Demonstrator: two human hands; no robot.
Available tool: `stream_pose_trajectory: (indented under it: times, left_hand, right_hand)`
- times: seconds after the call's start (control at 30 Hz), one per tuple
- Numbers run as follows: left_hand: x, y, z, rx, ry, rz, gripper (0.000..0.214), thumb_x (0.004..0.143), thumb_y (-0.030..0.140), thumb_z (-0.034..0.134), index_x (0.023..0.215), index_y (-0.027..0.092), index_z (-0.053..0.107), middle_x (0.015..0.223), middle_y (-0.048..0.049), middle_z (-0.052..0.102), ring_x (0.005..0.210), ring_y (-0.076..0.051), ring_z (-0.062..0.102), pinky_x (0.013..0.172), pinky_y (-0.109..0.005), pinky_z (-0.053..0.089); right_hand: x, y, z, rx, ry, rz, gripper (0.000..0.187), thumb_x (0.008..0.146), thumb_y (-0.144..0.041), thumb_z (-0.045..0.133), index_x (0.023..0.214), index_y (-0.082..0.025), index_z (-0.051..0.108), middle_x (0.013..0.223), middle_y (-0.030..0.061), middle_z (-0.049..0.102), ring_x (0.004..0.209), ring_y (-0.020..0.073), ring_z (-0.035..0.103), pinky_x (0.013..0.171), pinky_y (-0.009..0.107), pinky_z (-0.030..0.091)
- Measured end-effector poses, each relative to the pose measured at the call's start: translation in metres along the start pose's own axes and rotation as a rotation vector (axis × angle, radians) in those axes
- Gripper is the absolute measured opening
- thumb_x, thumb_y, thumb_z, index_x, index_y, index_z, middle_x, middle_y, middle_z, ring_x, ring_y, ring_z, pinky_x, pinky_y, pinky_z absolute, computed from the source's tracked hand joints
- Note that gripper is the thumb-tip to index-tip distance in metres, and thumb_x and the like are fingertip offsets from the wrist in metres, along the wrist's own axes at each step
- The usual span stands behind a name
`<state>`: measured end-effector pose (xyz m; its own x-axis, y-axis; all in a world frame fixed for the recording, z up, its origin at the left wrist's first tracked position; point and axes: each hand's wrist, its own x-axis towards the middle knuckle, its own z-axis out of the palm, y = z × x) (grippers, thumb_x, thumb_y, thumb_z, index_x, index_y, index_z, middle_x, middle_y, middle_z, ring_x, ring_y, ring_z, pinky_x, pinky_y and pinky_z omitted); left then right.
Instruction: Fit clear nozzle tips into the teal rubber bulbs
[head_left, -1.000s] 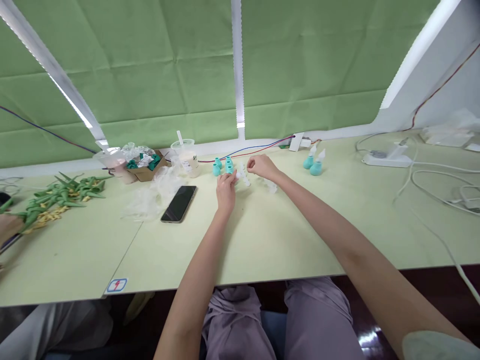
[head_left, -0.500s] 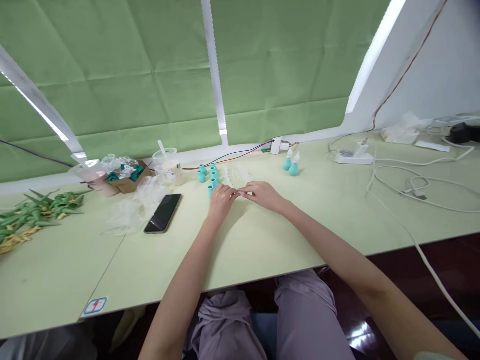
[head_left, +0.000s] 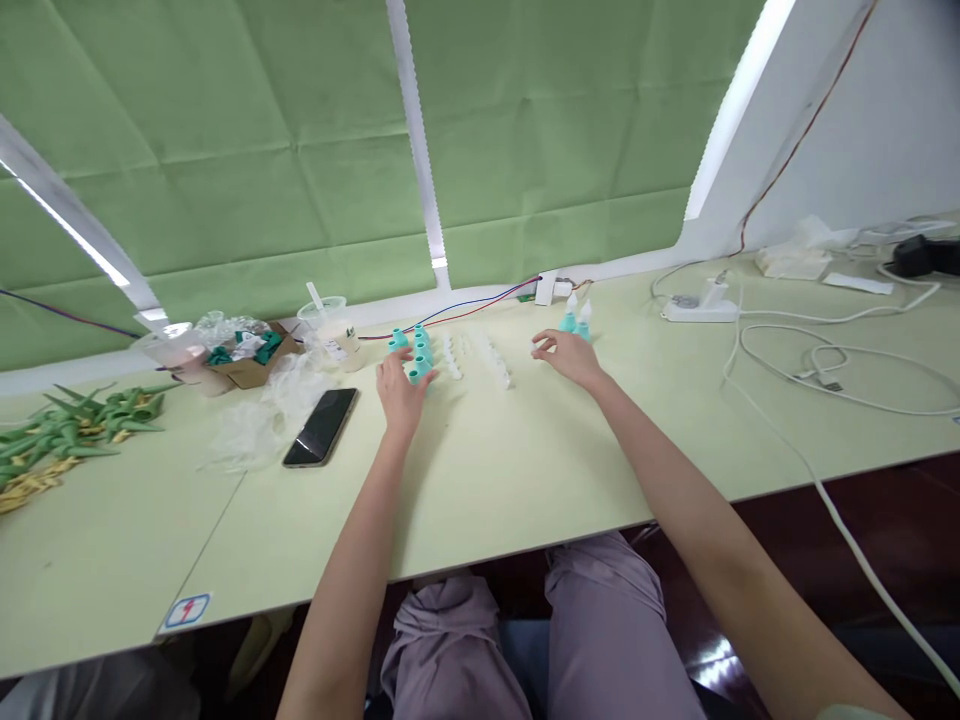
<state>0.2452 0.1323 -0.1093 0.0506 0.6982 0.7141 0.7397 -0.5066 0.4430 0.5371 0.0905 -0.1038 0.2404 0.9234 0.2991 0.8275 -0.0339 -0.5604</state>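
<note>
My left hand is at the near end of a cluster of small turquoise vase-shaped pieces. Its thumb and fingers are spread around the nearest piece; whether they touch it I cannot tell. Farther right, my right hand hovers over the table with thumb and forefinger tips pinched together, perhaps around something small and pale. Between the hands lie a row of small white parts and a row of translucent parts. Behind my right hand stand two turquoise pieces with white pointed tips, partly covered by it.
A black phone lies left of my left arm, near crumpled clear plastic. Behind are a drink cup and a cardboard box. Green artificial leaves lie far left. A white power strip and cables are at right.
My hands were together over the middle, pinching a small whitish thing. They have parted: the left moved to the turquoise cluster, the right toward the two tipped pieces, uncovering the small parts.
</note>
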Motion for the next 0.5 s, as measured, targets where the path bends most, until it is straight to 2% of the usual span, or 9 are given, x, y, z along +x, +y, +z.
stream_pose_trajectory:
  times: [0.1, 0.23, 0.5]
  left_hand:
    - [0.003, -0.017, -0.001, 0.072, -0.054, -0.17, 0.045, 0.069, 0.035, 0.069, 0.107, 0.02, 0.05, 0.1, -0.0047, 0.058, 0.092, -0.022, 0.05, 0.081, -0.035, 0.038]
    - [0.0, -0.028, 0.002, 0.113, -0.142, -0.288, 0.042, 0.069, 0.036, 0.068, 0.104, 0.022, 0.05, 0.101, -0.0042, 0.057, 0.094, -0.023, 0.05, 0.081, -0.035, 0.037]
    - [-0.002, -0.028, 0.004, 0.111, -0.181, -0.297, 0.039, 0.07, 0.038, 0.066, 0.103, 0.024, 0.051, 0.102, -0.004, 0.058, 0.098, -0.024, 0.049, 0.079, -0.035, 0.037]
  right_hand:
    - [0.006, 0.025, -0.001, -0.052, -0.104, 0.135, 0.02, 0.075, -0.028, 0.06, 0.095, -0.025, 0.063, 0.09, -0.0045, 0.069, 0.089, 0.0168, 0.059, 0.066, 0.025, 0.038]
    - [0.007, 0.036, 0.003, -0.076, -0.204, 0.189, 0.021, 0.076, -0.029, 0.057, 0.096, -0.025, 0.062, 0.096, -0.004, 0.068, 0.09, 0.0163, 0.059, 0.065, 0.025, 0.037]
    - [0.01, 0.045, 0.001, -0.146, -0.247, 0.209, 0.02, 0.072, -0.03, 0.062, 0.091, -0.026, 0.064, 0.09, -0.005, 0.068, 0.09, 0.0173, 0.059, 0.063, 0.025, 0.037]
